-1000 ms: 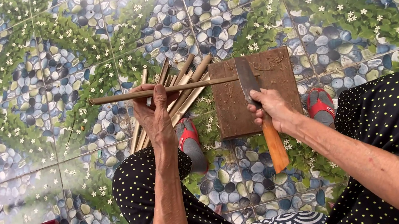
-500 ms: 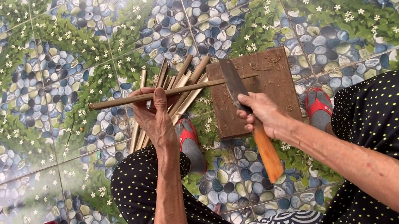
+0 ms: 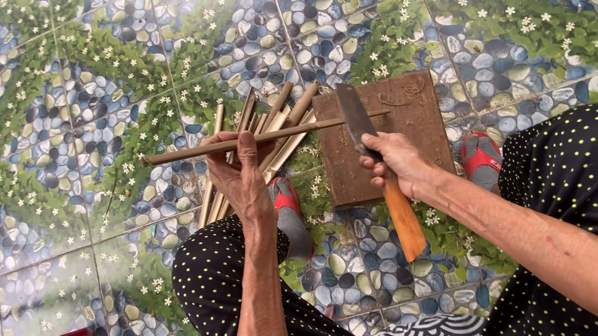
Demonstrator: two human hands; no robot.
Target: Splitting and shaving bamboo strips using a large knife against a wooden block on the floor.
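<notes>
— bamboo stick (image 3: 178, 153): where is it?
— left hand (image 3: 241, 175) pinches it, tip over the wooden board's (image 3: 420, 134) top edge. looks light, stiff.
— and the knife (image 3: 356, 114)?
— right hand (image 3: 397, 163) grips its handle.

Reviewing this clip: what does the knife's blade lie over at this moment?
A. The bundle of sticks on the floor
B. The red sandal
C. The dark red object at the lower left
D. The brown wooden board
D. The right hand grips the knife by its orange wooden handle, and the blade lies over the brown wooden board, crossing the thin stick that the left hand holds level across it.
</notes>
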